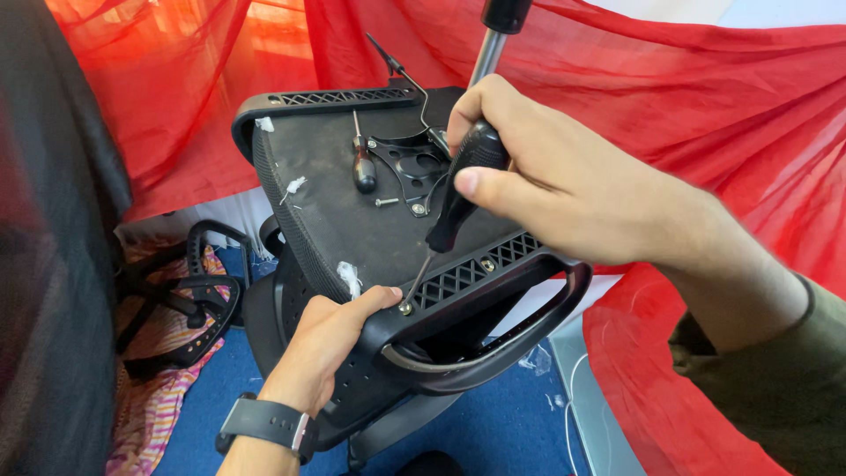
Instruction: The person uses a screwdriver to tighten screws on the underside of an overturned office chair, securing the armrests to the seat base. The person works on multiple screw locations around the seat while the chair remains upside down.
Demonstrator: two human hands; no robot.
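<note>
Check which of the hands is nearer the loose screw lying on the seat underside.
Right. The right hand grips a screwdriver just beside the loose screw; the left hand holds the armrest lower down.

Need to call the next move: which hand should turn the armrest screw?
Right hand: it grips the screwdriver, tip seated on the screw. The left hand is occupied bracing the armrest.

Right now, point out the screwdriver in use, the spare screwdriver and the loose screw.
Screwdriver in use (465, 181): head view, black handle.
Spare screwdriver (363, 169): head view, dark handle on the seat underside.
Loose screw (386, 202): head view, its shank.
</note>
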